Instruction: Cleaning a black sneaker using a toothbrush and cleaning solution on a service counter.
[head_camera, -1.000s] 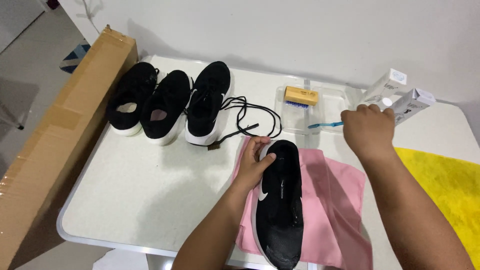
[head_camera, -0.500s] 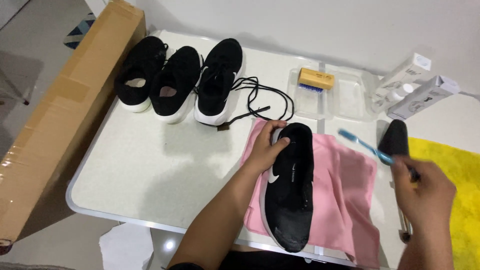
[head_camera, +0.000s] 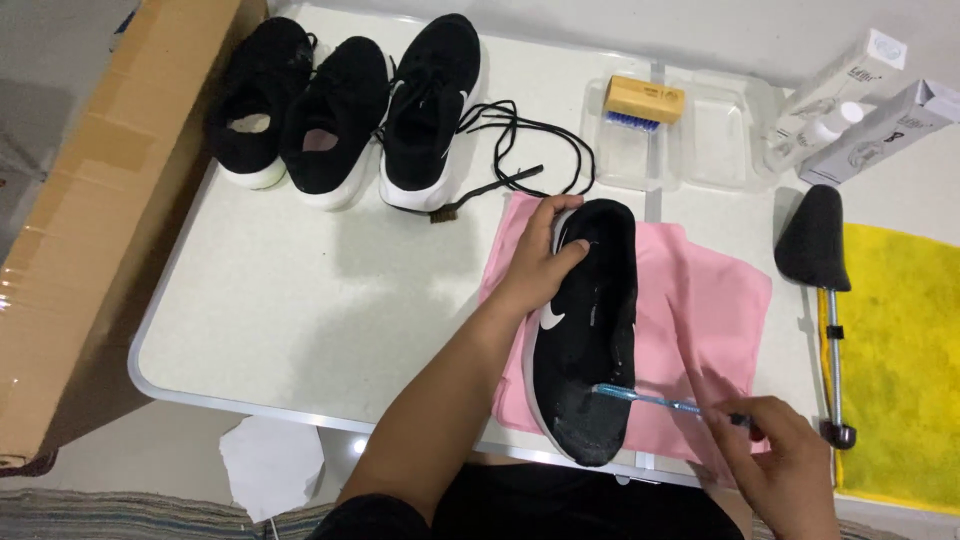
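Two hands busy: my left hand (head_camera: 540, 265) clamps heel of black knit sneaker (head_camera: 588, 340) on pink cloth (head_camera: 700, 320), near table edge; right hand (head_camera: 780, 460) pinches blue toothbrush (head_camera: 650, 400), bristles on toe. I'd keep strokes short, light, heel pinned.

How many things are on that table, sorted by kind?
Black shoes: 4
Brushes: 2
Cloths: 2
White boxes: 2
Shoe tree: 1
Loose lace: 1
Clear tray: 1
Total: 13
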